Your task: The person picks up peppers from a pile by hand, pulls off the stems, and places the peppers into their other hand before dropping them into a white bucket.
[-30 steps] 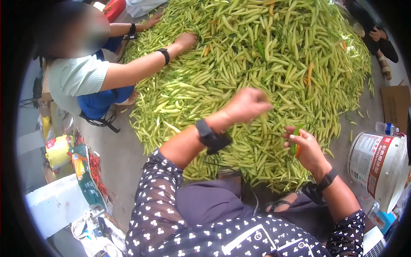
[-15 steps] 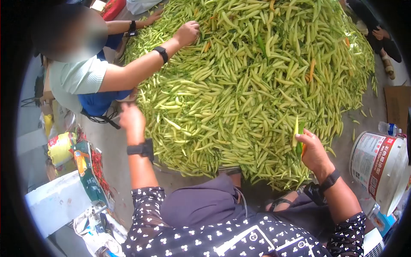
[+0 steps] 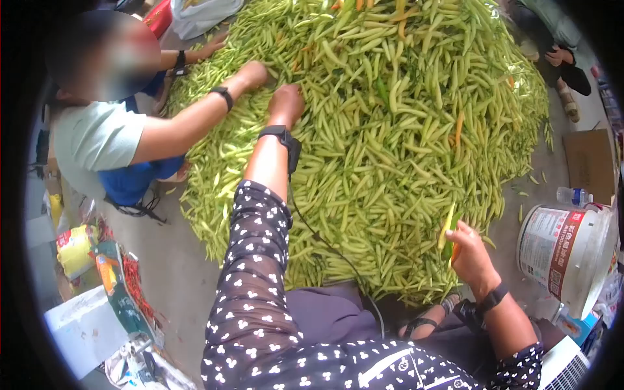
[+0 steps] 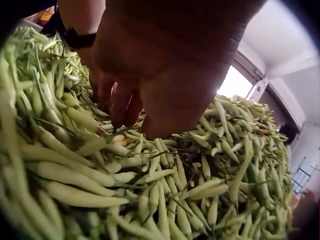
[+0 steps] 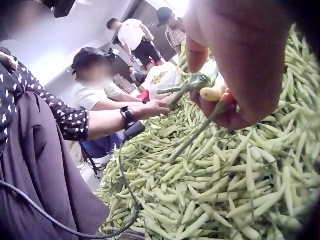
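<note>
A huge pile of pale green and yellow peppers [image 3: 390,130] covers the floor in front of me. My left hand [image 3: 285,99] reaches far across the pile, knuckles up, next to another person's hand [image 3: 252,70]. In the left wrist view its fingertips [image 4: 122,112] dip among the peppers [image 4: 200,190]; whether they pinch one is hidden. My right hand [image 3: 457,239] hovers at the pile's near right edge and grips a few peppers [image 3: 447,227]. The right wrist view shows that bunch [image 5: 215,92]: a green stem, a yellow pepper and a bit of red-orange.
A person in a light green shirt [image 3: 97,143] sits at the left with both hands in the pile. A white bucket [image 3: 565,250], a water bottle [image 3: 572,195] and cardboard [image 3: 588,162] stand at the right. Printed bags [image 3: 123,286] lie at the left.
My left hand swung from mid-pile out to the left floor edge, then up to the pile's far side. My right hand kept its peppers and barely moved.
</note>
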The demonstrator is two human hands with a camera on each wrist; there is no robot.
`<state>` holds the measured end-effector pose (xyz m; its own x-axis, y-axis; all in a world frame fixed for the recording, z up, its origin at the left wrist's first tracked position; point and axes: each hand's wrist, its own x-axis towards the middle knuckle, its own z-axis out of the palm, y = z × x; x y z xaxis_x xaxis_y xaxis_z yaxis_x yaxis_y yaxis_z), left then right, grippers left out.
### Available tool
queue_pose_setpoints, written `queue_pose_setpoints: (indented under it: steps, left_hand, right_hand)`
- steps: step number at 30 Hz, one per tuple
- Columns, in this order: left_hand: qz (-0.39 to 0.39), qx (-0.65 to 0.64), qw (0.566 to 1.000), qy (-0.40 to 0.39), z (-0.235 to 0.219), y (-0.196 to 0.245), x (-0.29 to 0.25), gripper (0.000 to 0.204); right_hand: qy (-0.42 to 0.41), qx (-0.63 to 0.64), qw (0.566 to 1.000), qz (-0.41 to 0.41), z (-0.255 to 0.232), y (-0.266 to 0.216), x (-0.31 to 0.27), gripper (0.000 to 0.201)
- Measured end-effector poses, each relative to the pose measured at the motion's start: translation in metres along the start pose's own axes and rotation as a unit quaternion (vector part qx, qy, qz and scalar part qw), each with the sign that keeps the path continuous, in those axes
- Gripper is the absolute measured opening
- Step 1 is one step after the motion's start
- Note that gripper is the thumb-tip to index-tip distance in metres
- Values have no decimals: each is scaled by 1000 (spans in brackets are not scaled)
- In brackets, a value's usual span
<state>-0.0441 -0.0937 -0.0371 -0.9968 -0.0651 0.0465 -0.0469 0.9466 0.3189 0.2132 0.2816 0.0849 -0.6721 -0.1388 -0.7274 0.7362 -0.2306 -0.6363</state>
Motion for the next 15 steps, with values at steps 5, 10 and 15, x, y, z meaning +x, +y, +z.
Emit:
queue_pose_setpoints:
  steps: [5, 10, 15]
  left_hand:
    - [-55, 37, 997, -29, 43, -22, 33, 23]
    - [-49, -15, 998, -45, 44, -24, 45, 30]
    - [-42, -8, 992, -115, 58, -25, 53, 28]
  right_hand:
    - [46, 42, 998, 27, 4, 2, -8, 17]
    - [65, 77, 994, 34, 8, 0, -7, 21]
    - [49, 63, 996, 31, 10, -3, -5, 21]
